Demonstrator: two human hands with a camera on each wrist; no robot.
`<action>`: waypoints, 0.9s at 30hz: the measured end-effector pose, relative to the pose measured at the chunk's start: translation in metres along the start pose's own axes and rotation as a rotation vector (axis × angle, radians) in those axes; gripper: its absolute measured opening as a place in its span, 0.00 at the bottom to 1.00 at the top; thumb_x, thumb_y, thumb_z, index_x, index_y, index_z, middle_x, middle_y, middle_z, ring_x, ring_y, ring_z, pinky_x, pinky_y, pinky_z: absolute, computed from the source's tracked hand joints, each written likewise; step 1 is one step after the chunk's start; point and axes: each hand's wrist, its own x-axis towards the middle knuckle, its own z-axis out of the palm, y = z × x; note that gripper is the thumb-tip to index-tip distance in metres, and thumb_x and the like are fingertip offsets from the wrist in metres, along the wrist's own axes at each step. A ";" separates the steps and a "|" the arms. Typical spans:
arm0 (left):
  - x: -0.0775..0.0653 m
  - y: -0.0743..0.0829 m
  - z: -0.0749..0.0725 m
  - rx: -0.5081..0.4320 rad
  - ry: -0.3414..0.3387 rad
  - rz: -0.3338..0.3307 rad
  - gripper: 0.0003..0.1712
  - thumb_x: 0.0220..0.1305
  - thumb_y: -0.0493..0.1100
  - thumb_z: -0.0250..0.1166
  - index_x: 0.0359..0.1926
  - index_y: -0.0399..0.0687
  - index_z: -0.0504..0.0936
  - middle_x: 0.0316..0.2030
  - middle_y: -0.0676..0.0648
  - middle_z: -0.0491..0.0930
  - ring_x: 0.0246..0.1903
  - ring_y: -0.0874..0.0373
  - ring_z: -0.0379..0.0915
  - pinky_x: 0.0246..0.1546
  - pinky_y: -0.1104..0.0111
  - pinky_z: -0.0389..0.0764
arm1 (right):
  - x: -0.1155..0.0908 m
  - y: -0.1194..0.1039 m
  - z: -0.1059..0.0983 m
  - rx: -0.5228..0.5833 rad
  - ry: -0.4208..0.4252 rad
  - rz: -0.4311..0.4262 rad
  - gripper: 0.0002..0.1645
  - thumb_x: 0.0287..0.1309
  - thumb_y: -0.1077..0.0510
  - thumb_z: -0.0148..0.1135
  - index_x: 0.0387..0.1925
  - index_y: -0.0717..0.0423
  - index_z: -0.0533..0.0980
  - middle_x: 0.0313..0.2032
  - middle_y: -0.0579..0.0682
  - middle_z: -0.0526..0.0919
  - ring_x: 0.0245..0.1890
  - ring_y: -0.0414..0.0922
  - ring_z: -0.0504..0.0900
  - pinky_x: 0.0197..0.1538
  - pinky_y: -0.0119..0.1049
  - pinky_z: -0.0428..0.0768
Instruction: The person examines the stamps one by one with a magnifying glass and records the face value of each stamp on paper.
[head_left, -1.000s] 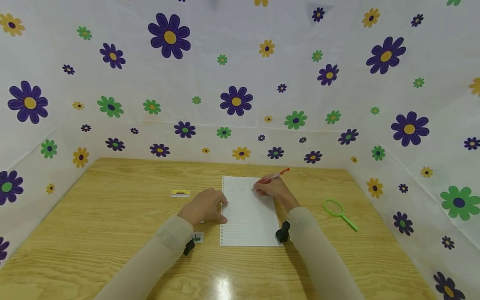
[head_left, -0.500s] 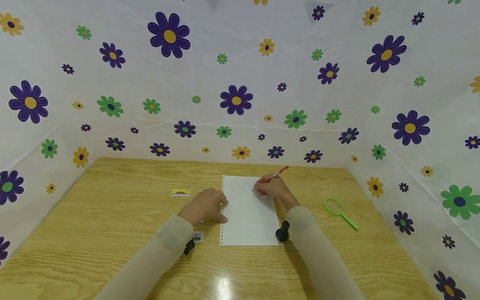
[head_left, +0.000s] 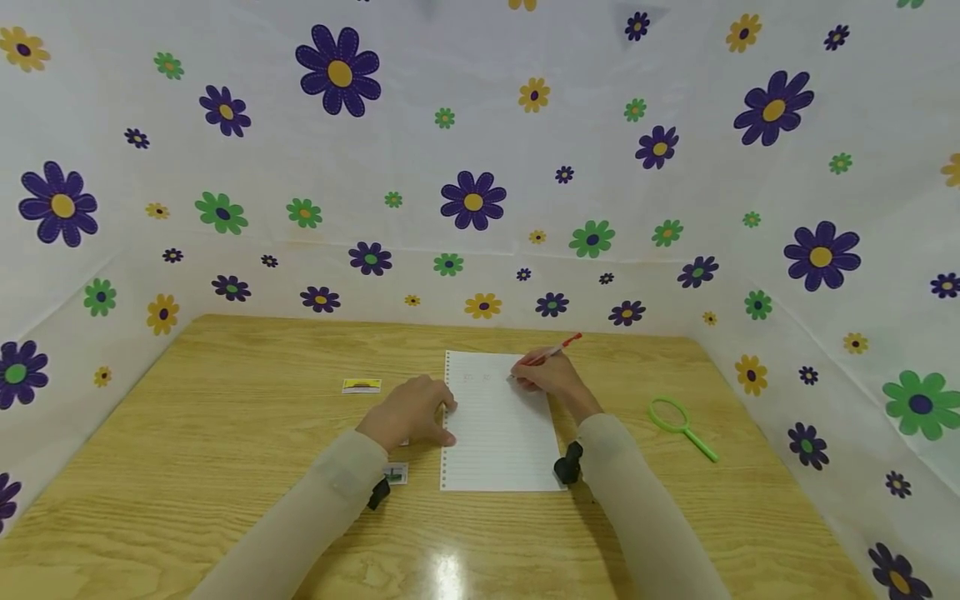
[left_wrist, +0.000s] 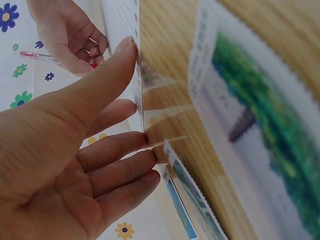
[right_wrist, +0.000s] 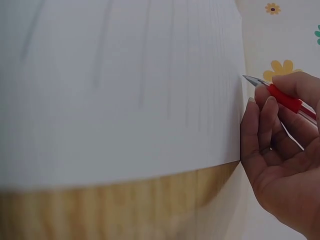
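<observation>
A lined sheet of paper (head_left: pixel 495 442) with punched holes along its left edge lies on the table, bearing faint red writing near the top. My right hand (head_left: pixel 549 375) pinches a red pen (right_wrist: pixel 287 98) between thumb and fingers, its metal tip close over the upper part of the sheet. With fingers spread and relaxed, my left hand (head_left: pixel 408 412) rests at the paper's left edge, thumb and fingertips on the margin. Small stamps lie by the left hand: one with a green picture (left_wrist: pixel 260 120) is large in the left wrist view, and one is partly hidden beneath the wrist.
A yellow stamp (head_left: pixel 362 386) lies beyond the left hand. To the right of the paper is a green magnifying glass (head_left: pixel 681 428). The wooden table (head_left: pixel 225 400) is bounded at the back and sides by a white flowered cloth (head_left: pixel 480 150).
My right hand has shifted very slightly to the right, and the pen's tilt has varied a little. The left hand has stayed in place on the paper's edge.
</observation>
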 end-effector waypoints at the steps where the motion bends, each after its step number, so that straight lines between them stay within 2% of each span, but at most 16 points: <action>1: 0.000 0.000 0.000 -0.002 -0.001 0.000 0.32 0.53 0.52 0.81 0.57 0.47 0.86 0.58 0.44 0.83 0.59 0.46 0.76 0.63 0.53 0.78 | 0.000 0.000 0.000 0.000 -0.002 -0.006 0.14 0.62 0.55 0.71 0.44 0.61 0.85 0.37 0.54 0.89 0.30 0.40 0.83 0.37 0.28 0.85; 4: -0.001 0.000 0.000 -0.002 -0.004 0.003 0.31 0.53 0.52 0.81 0.57 0.47 0.86 0.59 0.45 0.83 0.61 0.46 0.76 0.63 0.53 0.78 | 0.000 0.001 -0.001 0.005 -0.001 -0.010 0.14 0.62 0.56 0.72 0.44 0.61 0.85 0.37 0.53 0.90 0.30 0.40 0.82 0.37 0.28 0.85; 14: 0.000 0.000 0.001 0.020 0.002 0.006 0.32 0.53 0.53 0.81 0.58 0.47 0.86 0.58 0.46 0.83 0.56 0.49 0.77 0.62 0.54 0.78 | 0.000 0.002 -0.001 0.017 0.003 -0.020 0.14 0.62 0.58 0.71 0.45 0.63 0.84 0.38 0.55 0.89 0.31 0.40 0.82 0.38 0.28 0.86; 21: -0.001 0.000 0.001 0.012 -0.001 0.008 0.32 0.53 0.53 0.81 0.58 0.47 0.86 0.58 0.45 0.83 0.57 0.48 0.76 0.63 0.54 0.78 | 0.000 0.002 -0.001 -0.015 -0.006 0.006 0.14 0.62 0.56 0.72 0.45 0.60 0.84 0.40 0.56 0.88 0.32 0.42 0.83 0.38 0.28 0.85; 27: -0.001 -0.001 0.000 0.016 0.000 -0.005 0.32 0.53 0.53 0.81 0.58 0.47 0.86 0.59 0.46 0.83 0.57 0.49 0.76 0.63 0.55 0.77 | 0.003 0.005 -0.002 0.018 -0.007 -0.014 0.12 0.62 0.57 0.71 0.42 0.61 0.84 0.36 0.53 0.89 0.31 0.41 0.84 0.39 0.28 0.86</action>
